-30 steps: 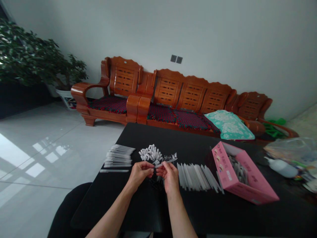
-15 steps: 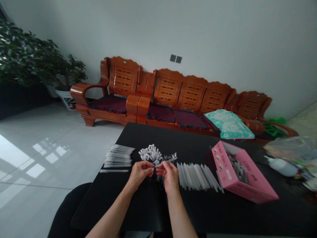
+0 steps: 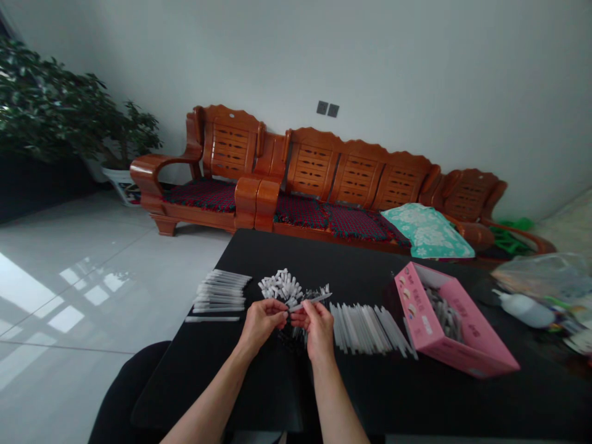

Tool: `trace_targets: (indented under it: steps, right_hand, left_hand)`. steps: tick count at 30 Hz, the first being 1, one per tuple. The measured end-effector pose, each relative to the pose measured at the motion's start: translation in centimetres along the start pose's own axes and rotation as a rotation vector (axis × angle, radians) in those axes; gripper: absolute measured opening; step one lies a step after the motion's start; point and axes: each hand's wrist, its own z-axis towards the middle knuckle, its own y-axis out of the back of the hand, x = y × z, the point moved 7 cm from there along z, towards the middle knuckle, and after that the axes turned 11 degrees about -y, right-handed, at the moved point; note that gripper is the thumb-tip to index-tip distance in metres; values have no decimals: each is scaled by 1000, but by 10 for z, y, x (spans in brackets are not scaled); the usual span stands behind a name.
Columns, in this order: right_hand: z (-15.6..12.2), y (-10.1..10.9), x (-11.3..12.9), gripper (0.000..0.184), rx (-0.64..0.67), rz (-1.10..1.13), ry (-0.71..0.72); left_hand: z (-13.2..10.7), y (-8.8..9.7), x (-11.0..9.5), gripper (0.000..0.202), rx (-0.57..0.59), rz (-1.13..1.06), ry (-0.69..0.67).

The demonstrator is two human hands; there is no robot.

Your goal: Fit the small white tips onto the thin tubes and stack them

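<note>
My right hand [image 3: 316, 325] pinches a slim, translucent pen barrel [image 3: 319, 298] between thumb and fingers, its far end pointing up to the right. Close against its near end, my left hand [image 3: 264, 320] is closed at the fingertips; whatever small piece it pinches is hidden. Just beyond the hands lies a heap of short white pieces [image 3: 280, 285], like caps. Small dark parts [image 3: 319, 292] are piled behind and below my fingers, partly covered. Right of my right hand, more translucent barrels [image 3: 365, 330] lie in a row. On the left, pale pen-like sticks [image 3: 221, 291] are lined up.
A pink box [image 3: 456, 320] of greyish pieces stands on the right of the black table [image 3: 361, 401]. Past it are a white bottle [image 3: 527, 309] and a clear plastic bag [image 3: 550, 271]. A wooden sofa [image 3: 337, 166] stands behind the table.
Hardly anything differs. Both hands stay together over the piles with the barrel between them, and the whole view shifts very slightly.
</note>
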Motion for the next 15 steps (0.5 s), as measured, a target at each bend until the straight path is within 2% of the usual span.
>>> trace_targets:
  steps: [15]
  right_hand:
    - [0, 3, -4, 30, -32, 25, 9]
  left_hand:
    - [-4, -2, 3, 28, -46, -119, 16]
